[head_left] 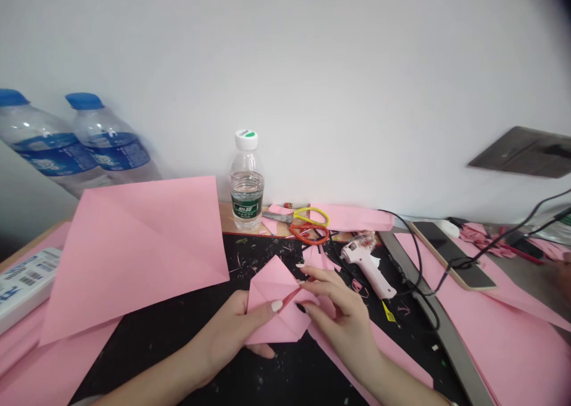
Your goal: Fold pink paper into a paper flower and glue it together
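Observation:
A small folded piece of pink paper [279, 322] is held up over the black mat, its creases and a raised flap showing. My left hand [227, 328] grips its left side, thumb on top and fingers underneath. At its right side, my right hand [339, 317] pinches the flap with thumb and fingers. Beneath the right hand a pink paper strip [401, 352] lies on the mat. Just beyond the hands are a white glue gun [368, 266] and scissors [307, 222] with yellow and orange handles.
A large pink sheet [151, 251] lies at left, beside a white box [29, 284]. A small water bottle [247, 183] stands by the wall; two big bottles [107, 135] are farther left. At right, a phone [452, 254] and black cables [419, 263] lie over pink sheets [504, 328].

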The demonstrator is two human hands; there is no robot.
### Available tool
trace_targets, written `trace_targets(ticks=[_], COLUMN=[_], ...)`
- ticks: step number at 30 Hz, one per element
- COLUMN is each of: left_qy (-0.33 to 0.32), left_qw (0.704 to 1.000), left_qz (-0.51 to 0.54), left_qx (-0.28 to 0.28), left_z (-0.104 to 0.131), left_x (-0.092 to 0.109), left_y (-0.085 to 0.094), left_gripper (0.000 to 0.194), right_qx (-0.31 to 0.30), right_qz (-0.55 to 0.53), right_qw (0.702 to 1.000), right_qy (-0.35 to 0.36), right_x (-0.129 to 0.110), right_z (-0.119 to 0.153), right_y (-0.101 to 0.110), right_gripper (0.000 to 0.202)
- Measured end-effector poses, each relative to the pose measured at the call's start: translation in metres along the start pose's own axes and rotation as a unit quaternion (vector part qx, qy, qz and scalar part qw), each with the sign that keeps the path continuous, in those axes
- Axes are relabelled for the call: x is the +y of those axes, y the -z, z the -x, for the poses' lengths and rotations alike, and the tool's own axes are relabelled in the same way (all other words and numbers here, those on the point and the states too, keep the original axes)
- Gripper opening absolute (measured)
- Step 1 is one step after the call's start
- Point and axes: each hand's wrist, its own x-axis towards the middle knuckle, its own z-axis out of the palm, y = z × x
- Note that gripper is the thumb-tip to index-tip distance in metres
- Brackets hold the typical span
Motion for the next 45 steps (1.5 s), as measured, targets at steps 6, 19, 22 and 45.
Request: trace_targets(ticks=[6,19,22,45], left_qy=[0.003,0.034,0.043,0.022], left_qw=[1.0,0.996,0.993,0.99], left_qz=[-0.02,0.078,0.114,0.134], left_qx=[-0.018,-0.017,-0.004,0.023], left_z=[0.001,0.001,0.001,0.0], left_x=[0.007,0.007,0.007,0.005], left_y=[-0.002,0.002,0.003,0.006], left_gripper=[0.033,0.034,0.034,0.032], right_qx=[-0.015,-0.018,-0.023,-0.215], right_qz=[-0.165,0.142,0.18,0.118], right_qw=[0.979,0.963,0.951,0.938], right_qy=[-0.118,0.228,0.25,0.245], right_x=[0.004,0.001,-0.001,-0.004], right_z=[-0.002,0.001,0.002,-0.009], right_y=[-0.005,0.005,0.007,0.017], right_gripper=[0.008,0.023,0.022,0.036])
